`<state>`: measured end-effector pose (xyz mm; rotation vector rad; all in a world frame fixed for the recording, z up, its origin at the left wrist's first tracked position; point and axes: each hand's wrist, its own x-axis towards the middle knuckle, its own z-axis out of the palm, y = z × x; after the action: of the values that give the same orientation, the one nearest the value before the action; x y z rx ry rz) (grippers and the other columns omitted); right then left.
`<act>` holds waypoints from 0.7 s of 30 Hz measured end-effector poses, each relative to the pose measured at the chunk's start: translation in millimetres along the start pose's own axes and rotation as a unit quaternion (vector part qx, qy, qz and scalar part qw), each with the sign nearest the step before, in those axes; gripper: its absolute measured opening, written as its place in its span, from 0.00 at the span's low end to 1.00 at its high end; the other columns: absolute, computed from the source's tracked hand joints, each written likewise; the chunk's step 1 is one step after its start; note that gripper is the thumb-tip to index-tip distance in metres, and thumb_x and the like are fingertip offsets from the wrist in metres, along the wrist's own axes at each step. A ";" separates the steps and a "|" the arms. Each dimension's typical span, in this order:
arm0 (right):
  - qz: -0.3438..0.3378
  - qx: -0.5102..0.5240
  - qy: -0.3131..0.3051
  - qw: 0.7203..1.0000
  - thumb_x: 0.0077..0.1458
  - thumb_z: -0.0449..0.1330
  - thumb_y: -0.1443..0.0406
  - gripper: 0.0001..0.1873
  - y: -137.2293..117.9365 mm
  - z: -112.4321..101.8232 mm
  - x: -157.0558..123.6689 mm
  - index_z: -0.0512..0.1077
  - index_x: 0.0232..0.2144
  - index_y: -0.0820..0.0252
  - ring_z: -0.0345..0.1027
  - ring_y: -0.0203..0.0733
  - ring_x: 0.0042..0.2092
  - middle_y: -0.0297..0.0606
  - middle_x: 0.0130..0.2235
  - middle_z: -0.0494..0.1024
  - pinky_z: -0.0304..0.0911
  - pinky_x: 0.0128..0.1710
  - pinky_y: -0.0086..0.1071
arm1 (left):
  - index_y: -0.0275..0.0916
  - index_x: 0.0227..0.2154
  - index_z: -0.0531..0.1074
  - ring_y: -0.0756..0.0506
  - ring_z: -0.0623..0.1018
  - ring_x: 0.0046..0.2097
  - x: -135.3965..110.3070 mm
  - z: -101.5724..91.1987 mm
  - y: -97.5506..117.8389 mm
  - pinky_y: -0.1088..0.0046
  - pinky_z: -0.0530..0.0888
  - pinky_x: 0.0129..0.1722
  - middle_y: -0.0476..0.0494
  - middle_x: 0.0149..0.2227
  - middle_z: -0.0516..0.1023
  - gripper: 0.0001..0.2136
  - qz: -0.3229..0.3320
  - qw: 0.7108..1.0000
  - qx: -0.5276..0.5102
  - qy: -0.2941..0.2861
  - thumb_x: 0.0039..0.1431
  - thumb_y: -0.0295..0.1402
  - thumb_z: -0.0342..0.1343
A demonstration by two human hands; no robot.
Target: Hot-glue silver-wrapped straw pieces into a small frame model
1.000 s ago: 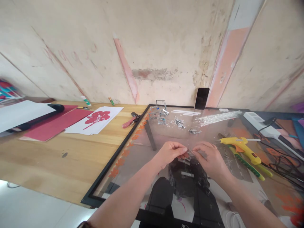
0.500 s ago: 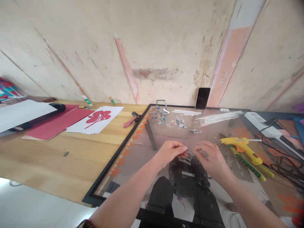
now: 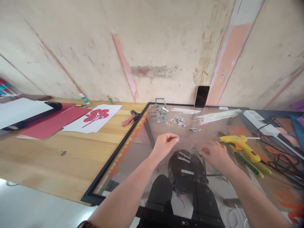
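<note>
My left hand (image 3: 165, 144) hovers over the glass tabletop (image 3: 133, 171), thumb and fingers pinched together. What the pinch holds, if anything, is too small to make out. To its right, my right hand (image 3: 216, 155) is blurred, its fingers curled near the glass. Several flat silvery strips (image 3: 187, 172) lie on the glass just below and between my hands. Beyond them sit a small heap of silvery pieces (image 3: 180, 121) and another little cluster of silvery pieces (image 3: 194, 129).
At right are a yellow glue gun (image 3: 237, 142), green-handled pliers (image 3: 248, 163), a power strip (image 3: 260, 123) and thin wires (image 3: 217, 117). A phone (image 3: 201, 97) leans on the wall. Small wire frames (image 3: 160, 110), red-handled pliers (image 3: 130, 119) and a flower print (image 3: 95, 117) lie left.
My hands have moved apart: the left went left and up, the right shifted to the right. The silvery strips between them show more plainly.
</note>
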<state>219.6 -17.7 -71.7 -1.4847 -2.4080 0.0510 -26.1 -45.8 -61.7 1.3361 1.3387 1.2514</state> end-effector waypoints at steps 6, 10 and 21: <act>-0.021 -0.044 0.004 0.999 0.51 0.57 0.62 0.09 -1.8 0.7 -2.3 0.74 0.23 0.54 0.63 0.47 0.40 0.38 0.31 0.74 0.52 0.40 0.41 | 0.36 0.34 0.76 0.46 0.77 0.36 1.0 -1.2 -1.6 0.73 0.71 0.38 0.42 0.32 0.80 0.13 -0.005 1.000 0.014 0.009 0.50 0.40 0.59; -0.026 -0.052 0.004 0.998 0.51 0.57 0.63 0.09 -1.9 -0.1 -2.6 0.74 0.22 0.54 0.63 0.48 0.40 0.40 0.31 0.74 0.51 0.41 0.45 | 0.36 0.35 0.76 0.46 0.77 0.36 1.9 -1.7 -3.9 0.72 0.71 0.38 0.42 0.32 0.80 0.13 0.003 1.000 0.031 0.006 0.51 0.39 0.58; -0.024 -0.058 0.024 0.998 0.52 0.55 0.63 0.07 -3.7 -12.1 -0.8 0.72 0.26 0.55 0.64 0.48 0.41 0.36 0.32 0.75 0.49 0.42 0.43 | 0.36 0.34 0.76 0.48 0.75 0.32 3.8 -4.1 -3.2 0.75 0.69 0.33 0.44 0.30 0.79 0.12 0.019 0.999 0.044 0.026 0.52 0.40 0.57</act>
<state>220.1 -21.7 -59.7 -1.4592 -2.4440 -0.1347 -30.9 -42.1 -63.9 1.4040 1.4245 1.2753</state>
